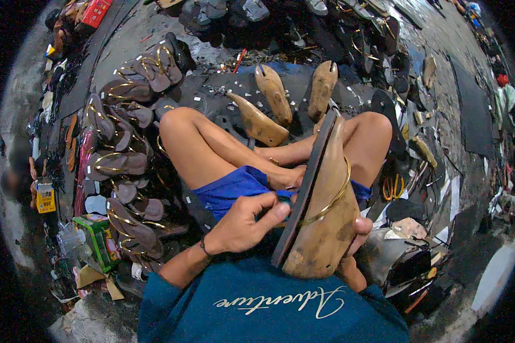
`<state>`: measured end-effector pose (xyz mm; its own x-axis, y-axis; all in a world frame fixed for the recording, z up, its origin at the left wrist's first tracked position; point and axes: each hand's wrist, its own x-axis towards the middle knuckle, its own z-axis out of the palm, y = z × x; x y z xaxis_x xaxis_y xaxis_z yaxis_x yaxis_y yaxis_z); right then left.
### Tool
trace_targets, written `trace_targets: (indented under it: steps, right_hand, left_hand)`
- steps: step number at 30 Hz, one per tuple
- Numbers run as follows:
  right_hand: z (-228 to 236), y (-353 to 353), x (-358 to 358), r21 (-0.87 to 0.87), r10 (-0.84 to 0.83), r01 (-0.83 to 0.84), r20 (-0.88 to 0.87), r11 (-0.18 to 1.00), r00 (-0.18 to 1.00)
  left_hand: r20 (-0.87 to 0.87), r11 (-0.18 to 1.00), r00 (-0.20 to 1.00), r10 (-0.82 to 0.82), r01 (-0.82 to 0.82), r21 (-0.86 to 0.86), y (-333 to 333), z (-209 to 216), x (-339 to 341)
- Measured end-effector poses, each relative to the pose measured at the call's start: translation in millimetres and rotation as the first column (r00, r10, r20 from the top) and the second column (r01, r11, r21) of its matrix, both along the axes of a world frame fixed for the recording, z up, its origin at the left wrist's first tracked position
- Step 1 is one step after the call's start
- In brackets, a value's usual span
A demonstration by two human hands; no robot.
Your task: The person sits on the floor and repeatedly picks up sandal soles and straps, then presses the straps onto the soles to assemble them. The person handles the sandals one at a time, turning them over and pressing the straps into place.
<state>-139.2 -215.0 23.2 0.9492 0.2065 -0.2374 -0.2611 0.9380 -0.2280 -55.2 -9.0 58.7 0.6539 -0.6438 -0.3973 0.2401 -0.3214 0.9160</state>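
A wooden shoe last stands tilted in front of my chest, toe pointing away. A sandal with a dark sole and a thin gold strap is fitted on it, its sole facing left. My right hand grips the last from its right side, thumb showing and most fingers hidden behind the wood. Close to the sole's left face, my left hand is closed, thumb and fingers pinched together. Something small and dark teal shows at its fingertips, too unclear to name.
Beyond my crossed legs lie more wooden lasts. Rows of brown sandals with gold straps line the left side. A green box and a yellow box stand farther left. Yellow loops and scraps lie at the right.
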Motion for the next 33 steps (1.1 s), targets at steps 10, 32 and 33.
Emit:
trace_targets:
  steps: [10,32,33]
  right_hand:
    - [22,-13,-14,0.01,0.134,-0.134,-0.14,0.991,0.981]
    - [12,3,-6,0.001,-0.345,0.345,-0.058,0.939,0.937]
    - [13,-2,-8,-0.039,-0.254,0.253,-0.032,0.967,0.967]
  left_hand:
    - [-0.191,0.959,0.973,-0.126,0.071,-0.273,9,-15,-28]
    - [0.116,0.998,0.991,0.066,-0.067,0.001,0,-11,17]
    - [0.116,0.995,0.988,0.101,-0.102,0.0,0,-11,16]
